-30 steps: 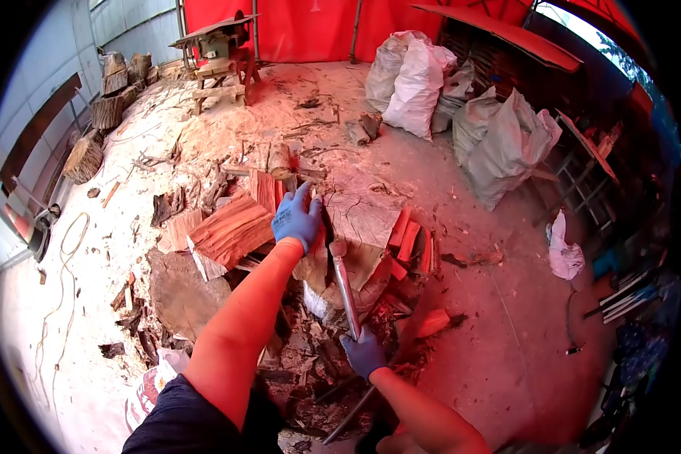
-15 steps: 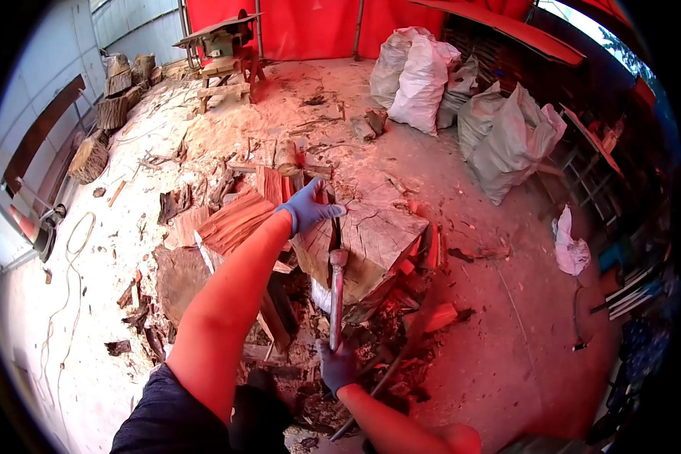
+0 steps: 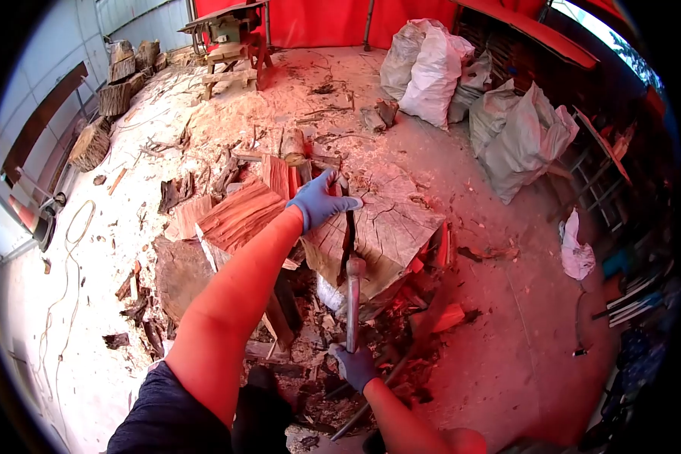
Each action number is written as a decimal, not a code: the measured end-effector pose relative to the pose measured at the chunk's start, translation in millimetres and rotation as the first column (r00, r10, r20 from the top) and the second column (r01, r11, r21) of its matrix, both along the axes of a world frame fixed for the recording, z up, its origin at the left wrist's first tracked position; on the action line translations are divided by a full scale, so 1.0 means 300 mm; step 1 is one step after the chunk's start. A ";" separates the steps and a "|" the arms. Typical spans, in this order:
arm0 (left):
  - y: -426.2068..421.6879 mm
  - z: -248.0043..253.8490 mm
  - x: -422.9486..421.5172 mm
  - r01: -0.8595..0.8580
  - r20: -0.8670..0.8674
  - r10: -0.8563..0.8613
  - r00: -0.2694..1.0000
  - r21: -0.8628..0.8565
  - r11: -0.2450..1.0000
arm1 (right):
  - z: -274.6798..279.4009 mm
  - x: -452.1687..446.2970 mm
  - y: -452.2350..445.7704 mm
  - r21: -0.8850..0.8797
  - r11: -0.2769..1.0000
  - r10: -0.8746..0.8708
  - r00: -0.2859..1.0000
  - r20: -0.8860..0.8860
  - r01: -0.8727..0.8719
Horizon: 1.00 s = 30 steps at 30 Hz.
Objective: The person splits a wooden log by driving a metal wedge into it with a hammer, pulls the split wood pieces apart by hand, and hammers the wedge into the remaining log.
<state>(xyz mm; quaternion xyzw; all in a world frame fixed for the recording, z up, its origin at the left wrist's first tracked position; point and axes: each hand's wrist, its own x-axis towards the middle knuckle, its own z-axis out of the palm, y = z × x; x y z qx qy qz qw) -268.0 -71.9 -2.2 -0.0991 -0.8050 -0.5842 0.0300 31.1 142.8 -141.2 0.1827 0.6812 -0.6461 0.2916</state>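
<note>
My left hand (image 3: 321,203), in a blue-grey glove, rests at the left edge of a large cracked wood block (image 3: 401,219). Its thumb and fingers close around the upper end of a narrow dark piece (image 3: 349,231), whose kind I cannot make out. Lower down, my gloved right hand (image 3: 356,367) grips a metal-shafted tool (image 3: 353,314). The tool's rounded head lies against the near side of the block, close to the dark piece's lower end. Split firewood (image 3: 242,217) is piled left of the block.
Wood chips and bark litter the floor. White sacks (image 3: 435,76) and grey sacks (image 3: 526,144) stand at the back right. A machine on a wooden stand (image 3: 231,53) is at the back. Logs (image 3: 91,144) line the left wall, and a cord (image 3: 69,257) lies nearby.
The whole view has shifted slightly, so the scene sits a little further right and higher. Both hands keep their holds, and the tool stays at the block's near side.
</note>
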 end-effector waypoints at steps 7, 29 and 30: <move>0.036 0.103 0.123 -0.252 -0.185 0.209 0.960 -0.250 0.935 | 0.520 0.060 -0.015 -0.185 0.976 -0.099 0.991 0.091 0.115; 0.059 0.157 0.174 -0.271 -0.070 0.262 0.962 -0.322 0.907 | 0.691 0.357 0.069 -0.055 0.952 -0.306 0.941 -0.145 0.301; 0.062 0.144 0.181 -0.339 -0.186 0.292 0.938 -0.327 0.882 | 0.674 0.355 0.136 -0.153 0.906 -0.415 0.901 -0.124 0.395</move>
